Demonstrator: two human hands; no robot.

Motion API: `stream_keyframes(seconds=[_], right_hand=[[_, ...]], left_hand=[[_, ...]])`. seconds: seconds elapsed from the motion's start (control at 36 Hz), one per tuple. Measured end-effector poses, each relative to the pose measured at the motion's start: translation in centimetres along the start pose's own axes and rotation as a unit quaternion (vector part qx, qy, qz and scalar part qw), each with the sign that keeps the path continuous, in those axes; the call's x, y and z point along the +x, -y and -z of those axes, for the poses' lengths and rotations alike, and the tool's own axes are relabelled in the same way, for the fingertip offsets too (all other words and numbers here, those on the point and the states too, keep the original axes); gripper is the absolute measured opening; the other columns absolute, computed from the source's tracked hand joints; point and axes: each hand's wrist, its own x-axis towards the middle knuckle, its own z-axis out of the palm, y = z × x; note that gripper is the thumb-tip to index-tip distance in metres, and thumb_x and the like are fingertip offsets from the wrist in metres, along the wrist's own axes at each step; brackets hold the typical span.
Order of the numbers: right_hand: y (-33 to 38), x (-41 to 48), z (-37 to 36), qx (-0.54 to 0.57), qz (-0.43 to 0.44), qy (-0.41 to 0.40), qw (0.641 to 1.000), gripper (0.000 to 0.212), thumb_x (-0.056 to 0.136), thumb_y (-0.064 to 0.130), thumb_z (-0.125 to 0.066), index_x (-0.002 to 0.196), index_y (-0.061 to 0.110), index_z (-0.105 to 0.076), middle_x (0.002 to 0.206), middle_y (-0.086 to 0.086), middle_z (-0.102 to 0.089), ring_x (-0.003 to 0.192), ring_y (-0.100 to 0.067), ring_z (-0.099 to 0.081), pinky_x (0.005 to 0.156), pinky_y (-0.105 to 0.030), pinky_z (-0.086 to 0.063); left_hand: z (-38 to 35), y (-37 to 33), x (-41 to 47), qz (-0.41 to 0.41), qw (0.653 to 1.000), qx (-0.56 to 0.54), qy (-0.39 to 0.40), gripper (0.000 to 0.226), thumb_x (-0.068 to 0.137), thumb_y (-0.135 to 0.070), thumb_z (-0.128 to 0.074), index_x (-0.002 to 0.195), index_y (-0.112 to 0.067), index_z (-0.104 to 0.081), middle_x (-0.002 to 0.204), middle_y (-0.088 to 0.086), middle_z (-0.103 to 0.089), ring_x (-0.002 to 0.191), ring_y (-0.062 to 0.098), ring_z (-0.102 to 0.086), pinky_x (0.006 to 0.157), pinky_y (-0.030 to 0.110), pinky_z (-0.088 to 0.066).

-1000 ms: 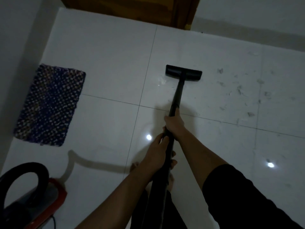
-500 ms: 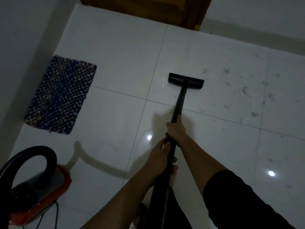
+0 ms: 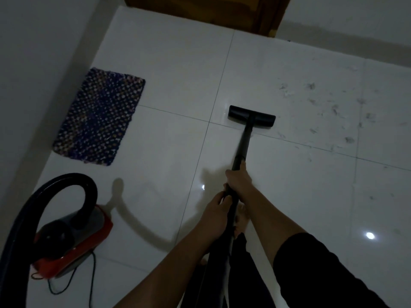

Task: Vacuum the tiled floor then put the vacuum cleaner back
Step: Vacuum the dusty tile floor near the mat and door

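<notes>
A black vacuum wand (image 3: 243, 143) runs from my hands forward to a flat black floor nozzle (image 3: 251, 115) lying on the white tiled floor (image 3: 289, 196), just past a grout line. My right hand (image 3: 239, 180) grips the wand higher up; my left hand (image 3: 216, 211) grips it just behind. The red and grey vacuum body (image 3: 73, 243) sits on the floor at the lower left, its thick black hose (image 3: 55, 183) arching above it. Scraps of dust and debris (image 3: 333, 112) lie scattered on the tiles to the right of the nozzle.
A dark blue woven mat (image 3: 100, 117) lies by the left wall (image 3: 33, 74). A wooden door frame (image 3: 222, 12) stands at the far end. A thin power cord (image 3: 92, 278) trails from the vacuum body. My bare foot (image 3: 241, 221) shows beneath the wand.
The nozzle has been drawn back toward me across the tile, nearer the grout line. My view has shifted, so the mat and vacuum body now sit further right in frame.
</notes>
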Motion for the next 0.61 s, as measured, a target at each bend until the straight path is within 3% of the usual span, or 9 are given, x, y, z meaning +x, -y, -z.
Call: stream_keyframes(seconds=[0.19,0.36,0.61], right_hand=[[-3.6,-2.1,-1.8,0.019,-0.009,-0.007,1.000,0.079,0.091,0.009,-0.045,0.153,0.034,-0.004,0.102,-0.018,-0.054,0.055,-0.020,-0.053,0.049,-0.029,-0.047],[-5.8,-3.8,-2.6,0.011,-0.014,-0.010,1.000,0.078,0.091,0.009,-0.045,0.153,0.033,-0.006,0.078,-0.008,-0.049,0.051,-0.019,-0.053,0.048,-0.027,-0.046],[-8.6,-4.1,-2.1,-0.007,-0.007,-0.002,1.000,0.076,0.093,0.012,-0.045,0.154,0.030,-0.003,0.077,-0.006,-0.048,0.055,-0.019,-0.055,0.056,-0.030,-0.050]], left_hand=[[0.8,3.4,-2.7,-0.002,1.000,0.004,-0.002,0.038,0.102,-0.031,-0.034,0.135,-0.019,-0.046,0.074,0.007,-0.058,0.052,0.016,-0.052,0.052,0.028,-0.043],[1.0,5.6,-4.6,0.003,1.000,0.011,-0.009,0.038,0.102,-0.030,-0.034,0.136,-0.018,-0.046,0.079,0.006,-0.057,0.056,0.016,-0.053,0.054,0.028,-0.043],[0.3,8.1,-4.9,0.027,1.000,-0.012,-0.008,0.036,0.102,-0.032,-0.035,0.134,-0.021,-0.046,0.072,0.012,-0.057,0.047,0.018,-0.051,0.048,0.027,-0.044]])
